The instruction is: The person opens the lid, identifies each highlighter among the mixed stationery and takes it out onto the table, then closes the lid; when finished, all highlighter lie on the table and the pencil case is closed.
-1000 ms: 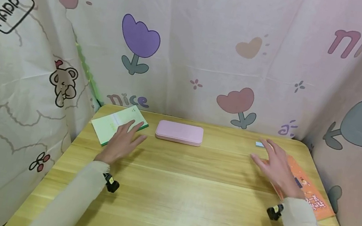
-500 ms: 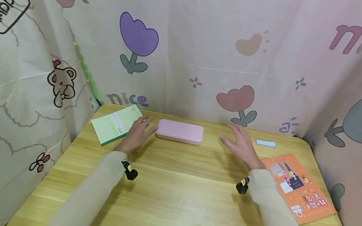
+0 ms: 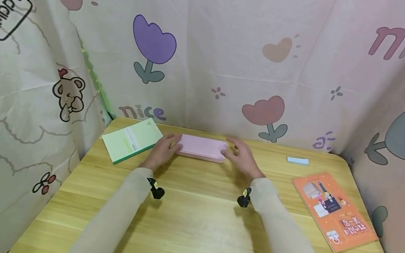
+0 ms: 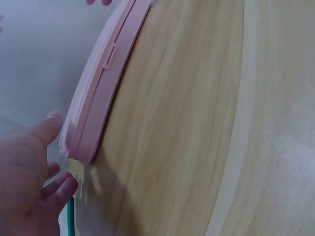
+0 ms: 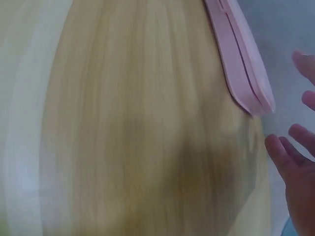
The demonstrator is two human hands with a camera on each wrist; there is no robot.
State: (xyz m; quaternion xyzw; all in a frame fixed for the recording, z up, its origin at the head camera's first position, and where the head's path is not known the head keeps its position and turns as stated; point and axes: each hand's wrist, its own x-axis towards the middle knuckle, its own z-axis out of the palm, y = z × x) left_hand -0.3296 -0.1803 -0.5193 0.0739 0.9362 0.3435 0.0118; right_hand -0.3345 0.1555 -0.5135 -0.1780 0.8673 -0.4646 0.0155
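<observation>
A pink pencil case [image 3: 202, 148] lies closed at the back middle of the wooden table. In the left wrist view a small clasp [image 4: 110, 56] shows on the case's long side. My left hand [image 3: 161, 152] is at the case's left end, thumb [image 4: 51, 123] right at the lid's corner and the other fingers lower, loosely bent. At the opposite end is my right hand [image 3: 246, 160], its fingers spread. The right wrist view shows those fingertips [image 5: 273, 143] just off the case's end, with a gap between.
A light green box or thick book [image 3: 130, 139] lies by my left hand, at the back left. To the right are a small pale blue strip [image 3: 298, 160] and an orange booklet [image 3: 334, 211]. Printed curtains [image 3: 217, 58] stand behind the table and along both sides.
Both hands have moved inward, the left from over the green item, the right from over the orange booklet and blue strip, to the two ends of the pencil case. The case has stayed put.
</observation>
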